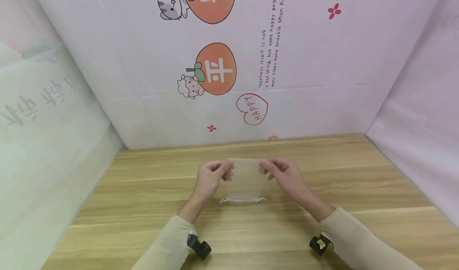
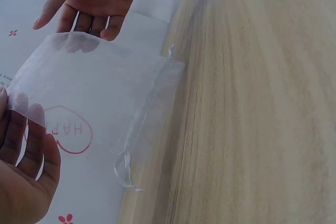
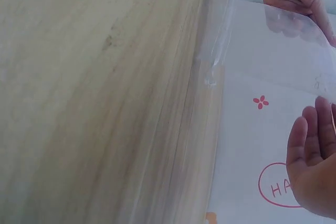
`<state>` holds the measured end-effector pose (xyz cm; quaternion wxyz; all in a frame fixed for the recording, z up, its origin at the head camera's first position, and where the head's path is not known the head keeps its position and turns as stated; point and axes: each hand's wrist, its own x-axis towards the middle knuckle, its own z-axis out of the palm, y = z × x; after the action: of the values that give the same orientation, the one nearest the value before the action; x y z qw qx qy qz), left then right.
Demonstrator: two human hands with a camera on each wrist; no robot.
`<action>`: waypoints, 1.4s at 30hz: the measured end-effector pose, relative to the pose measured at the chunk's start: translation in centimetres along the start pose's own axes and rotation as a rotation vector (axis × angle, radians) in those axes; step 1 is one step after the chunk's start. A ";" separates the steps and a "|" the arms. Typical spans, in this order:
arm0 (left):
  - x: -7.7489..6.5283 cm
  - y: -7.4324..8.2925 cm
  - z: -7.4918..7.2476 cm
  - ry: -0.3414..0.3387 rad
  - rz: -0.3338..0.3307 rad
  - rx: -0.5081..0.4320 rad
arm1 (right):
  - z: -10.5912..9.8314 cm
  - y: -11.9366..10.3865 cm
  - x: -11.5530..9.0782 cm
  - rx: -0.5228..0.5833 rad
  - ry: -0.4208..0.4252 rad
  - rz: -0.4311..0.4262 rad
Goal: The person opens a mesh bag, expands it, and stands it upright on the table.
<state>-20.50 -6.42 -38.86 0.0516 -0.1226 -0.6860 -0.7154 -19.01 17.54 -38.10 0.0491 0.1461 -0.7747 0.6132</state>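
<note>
A small sheer white drawstring bag [image 1: 244, 182] hangs upside down above the table, its drawstring end lowest. My left hand [image 1: 210, 178] pinches one upper corner between thumb and fingers. At the opposite upper corner my right hand [image 1: 286, 177] pinches the bag the same way. Through the thin mesh, fingertips of both hands show in the left wrist view, where the bag [image 2: 100, 87] looks flat and see-through. A looped cord [image 2: 124, 169] dangles from one side of its gathered end. Nothing can be made out inside the bag.
Below the hands is a wood-grain table [image 1: 143, 206]. A white printed cloth [image 1: 308, 63] forms a wall behind it, with more white cloth [image 1: 423, 102] on both sides. Black wrist cameras [image 1: 199, 246] are strapped at the sleeves.
</note>
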 end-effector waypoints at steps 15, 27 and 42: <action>-0.1 -0.3 -0.2 -0.009 0.007 -0.022 | 0.7 0.3 0.0 0.064 0.050 -0.055; 0.0 -0.4 0.0 -0.015 0.015 -0.035 | 0.7 0.1 -0.1 0.054 0.089 -0.075; 0.0 0.0 0.3 -0.008 0.019 -0.049 | 1.0 -0.2 -0.2 -0.026 0.088 -0.046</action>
<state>-20.42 -6.10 -38.89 0.0527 -0.1331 -0.6674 -0.7308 -18.61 16.53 -38.22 0.0991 0.1361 -0.7761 0.6077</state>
